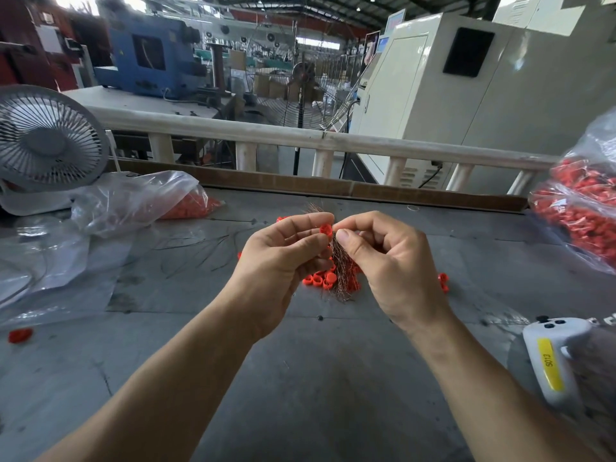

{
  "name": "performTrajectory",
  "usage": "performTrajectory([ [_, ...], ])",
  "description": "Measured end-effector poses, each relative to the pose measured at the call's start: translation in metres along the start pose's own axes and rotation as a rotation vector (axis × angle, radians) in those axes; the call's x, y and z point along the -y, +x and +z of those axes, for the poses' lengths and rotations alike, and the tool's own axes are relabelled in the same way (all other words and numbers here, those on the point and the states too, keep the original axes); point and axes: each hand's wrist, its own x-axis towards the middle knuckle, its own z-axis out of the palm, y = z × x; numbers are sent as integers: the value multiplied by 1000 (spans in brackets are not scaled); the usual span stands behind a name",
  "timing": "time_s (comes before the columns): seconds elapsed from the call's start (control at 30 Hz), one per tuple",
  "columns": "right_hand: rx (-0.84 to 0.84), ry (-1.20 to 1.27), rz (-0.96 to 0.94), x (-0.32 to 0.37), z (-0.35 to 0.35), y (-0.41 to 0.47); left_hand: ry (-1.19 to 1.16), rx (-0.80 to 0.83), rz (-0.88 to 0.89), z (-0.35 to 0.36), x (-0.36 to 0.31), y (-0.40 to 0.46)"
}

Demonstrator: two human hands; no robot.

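Observation:
Above the grey table point(300, 378), my left hand point(280, 261) grips a bundle of thin copper wires point(338, 261) that hangs down between both hands. A small red plastic ring point(326, 229) sits at the top of the bundle, between my left fingertips and my right hand point(390, 261). My right thumb and forefinger pinch at the ring and the wire tips. A pile of loose red rings point(320, 279) lies on the table right under the hands.
A clear bag with red rings point(186, 205) lies at the back left beside a small white fan point(46, 141). A fuller bag of red parts point(583, 208) stands at the right edge. A white controller point(550, 358) lies near right. One stray ring point(20, 335) lies far left.

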Motion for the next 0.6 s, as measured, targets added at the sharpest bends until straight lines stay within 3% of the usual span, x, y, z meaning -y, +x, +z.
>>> performTrajectory([
  [0.6,19,69,60,3,-2,1,185,109,87,-7,3,0],
])
